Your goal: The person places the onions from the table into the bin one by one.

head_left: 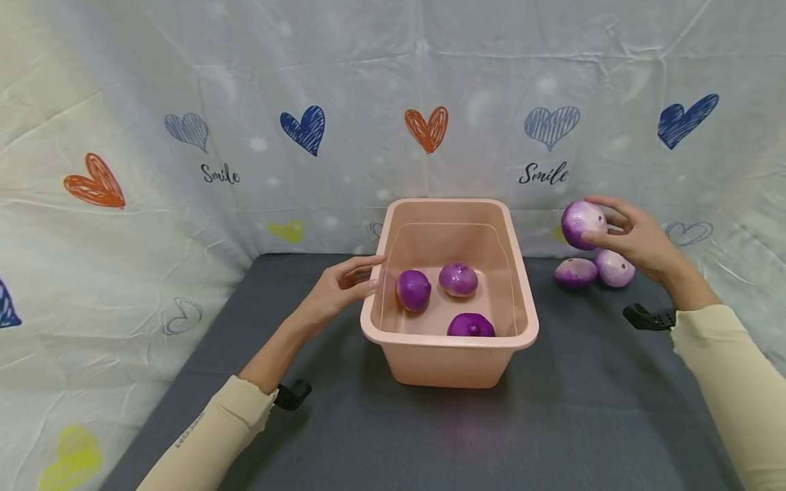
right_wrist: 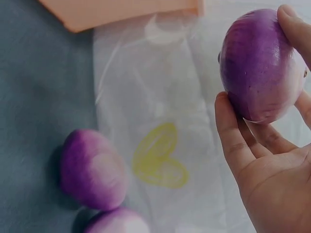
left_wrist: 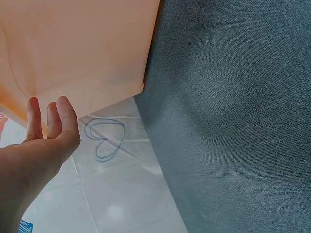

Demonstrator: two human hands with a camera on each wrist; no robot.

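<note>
My right hand (head_left: 645, 242) holds a purple-and-white onion (head_left: 582, 225) between thumb and fingers, raised above the table. Beneath it, two more onions lie side by side on the cloth: a purple one (head_left: 576, 273) and a paler one (head_left: 615, 269). A peach plastic bin (head_left: 451, 361) stands in the middle. Inside it are three purple onions, one at the left (head_left: 414, 290), one farther back (head_left: 458, 279) and one near the front wall (head_left: 471, 325). With fingers fairly straight, my left hand (head_left: 338, 286) is at the bin's left rim; the left wrist view shows its fingertips (left_wrist: 33, 104) by the outer wall.
A dark grey cloth (head_left: 571, 423) covers the table. Behind it hangs a pale curtain (head_left: 356, 75) printed with hearts and the word Smile, which also runs along the left side. Black straps (head_left: 649, 318) sit at both wrists.
</note>
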